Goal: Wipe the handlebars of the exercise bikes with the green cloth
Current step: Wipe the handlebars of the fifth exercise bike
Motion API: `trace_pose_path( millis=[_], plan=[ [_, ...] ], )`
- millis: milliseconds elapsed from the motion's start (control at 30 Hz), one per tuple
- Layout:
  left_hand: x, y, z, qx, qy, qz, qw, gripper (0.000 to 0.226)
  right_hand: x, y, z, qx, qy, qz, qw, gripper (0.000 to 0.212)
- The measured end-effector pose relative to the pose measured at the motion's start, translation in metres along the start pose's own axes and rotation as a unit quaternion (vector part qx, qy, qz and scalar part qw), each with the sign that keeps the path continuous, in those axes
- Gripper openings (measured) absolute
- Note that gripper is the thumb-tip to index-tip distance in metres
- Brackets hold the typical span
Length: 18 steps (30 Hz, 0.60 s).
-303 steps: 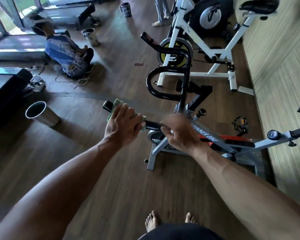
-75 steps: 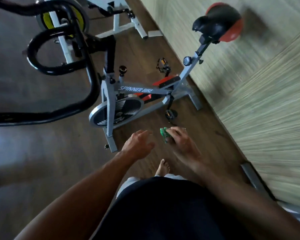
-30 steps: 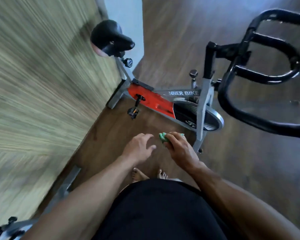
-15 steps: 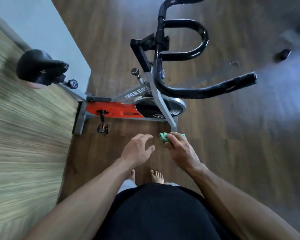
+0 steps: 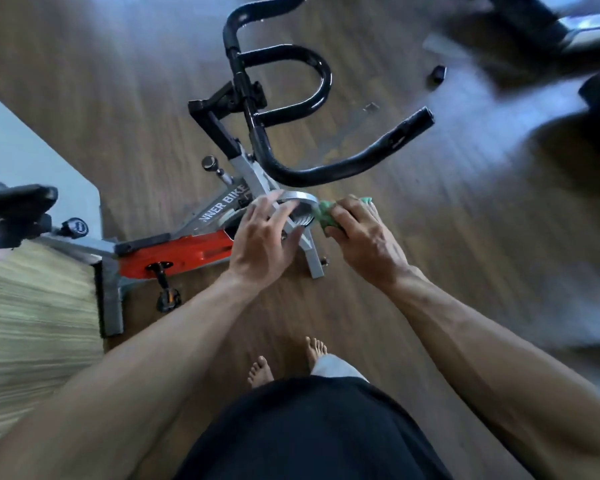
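Glossy black handlebars, soft green cloth, wood-grain floor.

Dim interior, bluish glare on floor upper right, motion-blurred edges, wide-angle distortion

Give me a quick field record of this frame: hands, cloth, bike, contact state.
left hand: open, fingers spread, empty, held in front of the bike frame
right hand: closed on the green cloth
handlebars: black, above both hands, not touched
bike: grey and red frame, "BIKE" lettering visible
saddle: black, far left
floor: dark wood
wiping: not under way
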State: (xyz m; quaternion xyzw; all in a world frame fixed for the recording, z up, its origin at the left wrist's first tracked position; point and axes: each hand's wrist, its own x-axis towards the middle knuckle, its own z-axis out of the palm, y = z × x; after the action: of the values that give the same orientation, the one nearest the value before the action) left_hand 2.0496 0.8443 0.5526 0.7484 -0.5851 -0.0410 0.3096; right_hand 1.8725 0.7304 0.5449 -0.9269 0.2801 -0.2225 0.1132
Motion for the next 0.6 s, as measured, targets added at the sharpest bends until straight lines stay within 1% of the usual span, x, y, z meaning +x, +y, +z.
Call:
trace_pose_path(
  millis=[100,167,233,300,367,433,500,600],
  plan=[
    [0.023,0.0,-0.006,-0.014,0.011,0.023,1.0,0.05,0.018,0.003,-0.027,-0.046,0.04,-0.012,0.998,0.033],
    [0.041,0.004,-0.009,0.0,0.011,0.04,0.999,0.049,0.035,0.01,-0.047,-0.085,0.048,-0.025,0.995,0.034],
    [0.058,0.008,-0.011,0.016,0.0,0.039,0.999,0.048,0.055,0.021,-0.066,-0.117,0.041,-0.02,0.992,0.035],
    [0.071,0.01,-0.014,0.028,-0.018,0.019,0.999,0.045,0.073,0.037,-0.082,-0.154,0.03,-0.018,0.987,0.033],
    [0.082,0.008,-0.016,0.036,-0.036,0.01,0.999,0.038,0.087,0.052,-0.09,-0.21,0.011,-0.031,0.977,0.031],
    [0.086,0.004,-0.016,0.03,-0.057,0.021,0.998,0.031,0.093,0.058,-0.089,-0.265,-0.016,-0.035,0.963,0.031],
    [0.085,-0.002,-0.015,0.017,-0.063,0.038,0.997,0.03,0.092,0.053,-0.083,-0.274,-0.013,-0.011,0.962,0.032],
    [0.082,-0.011,-0.012,-0.007,-0.053,0.047,0.997,0.032,0.089,0.03,-0.064,-0.246,-0.006,0.045,0.968,0.037]
  ],
)
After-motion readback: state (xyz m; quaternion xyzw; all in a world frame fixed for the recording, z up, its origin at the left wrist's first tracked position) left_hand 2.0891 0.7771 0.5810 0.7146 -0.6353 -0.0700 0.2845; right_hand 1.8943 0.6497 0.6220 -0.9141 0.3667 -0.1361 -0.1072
